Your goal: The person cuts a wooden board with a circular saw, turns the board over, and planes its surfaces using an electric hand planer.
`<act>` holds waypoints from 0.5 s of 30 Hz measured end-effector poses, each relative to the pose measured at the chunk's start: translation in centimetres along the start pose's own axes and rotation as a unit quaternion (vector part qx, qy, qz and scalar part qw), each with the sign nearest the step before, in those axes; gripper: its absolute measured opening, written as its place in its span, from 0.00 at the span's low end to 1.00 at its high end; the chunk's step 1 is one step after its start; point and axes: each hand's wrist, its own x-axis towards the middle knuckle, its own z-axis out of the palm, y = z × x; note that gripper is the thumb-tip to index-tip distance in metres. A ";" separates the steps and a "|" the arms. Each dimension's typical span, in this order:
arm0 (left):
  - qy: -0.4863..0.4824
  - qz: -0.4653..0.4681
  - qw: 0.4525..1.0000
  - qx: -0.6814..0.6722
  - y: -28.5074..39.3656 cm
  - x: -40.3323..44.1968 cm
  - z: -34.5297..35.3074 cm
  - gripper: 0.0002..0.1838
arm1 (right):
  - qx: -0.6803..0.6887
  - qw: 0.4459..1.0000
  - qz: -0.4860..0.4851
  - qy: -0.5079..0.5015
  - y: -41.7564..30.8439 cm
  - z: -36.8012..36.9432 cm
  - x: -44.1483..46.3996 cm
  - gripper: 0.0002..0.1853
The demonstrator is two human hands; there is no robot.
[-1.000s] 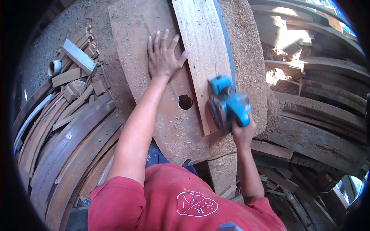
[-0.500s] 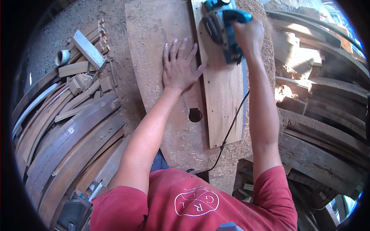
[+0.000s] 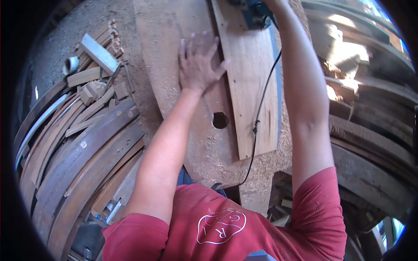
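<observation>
Currently, left hand (image 3: pixel 198 67) is lying splayed, gripping nothing, at nine o'clock beside plank (image 3: pixel 250 82). Right hand (image 3: pixel 275 4) is sitting at planer (image 3: pixel 253 21), toward twelve; grip cropped, can't tell. Cord (image 3: pixel 255 129) is trailing toward six; slack under planer could be snagging.

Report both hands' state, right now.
Left hand: open, spread on the worktop, holding nothing.
Right hand: closed on the electric planer, partly cut off by the frame.
</observation>
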 end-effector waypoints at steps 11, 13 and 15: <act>0.031 0.009 0.999 0.037 0.1 -0.2 1.1 0.43 | 0.018 0.978 0.194 -0.079 10.4 -22.4 -48.9 0.21; 0.032 0.010 0.999 0.038 0.0 -0.3 1.2 0.43 | 0.038 0.963 0.257 -0.074 12.2 -25.2 -56.6 0.25; 0.026 0.012 0.998 0.058 0.1 -0.2 1.1 0.44 | 0.028 0.961 0.267 -0.074 12.1 -25.7 -57.4 0.25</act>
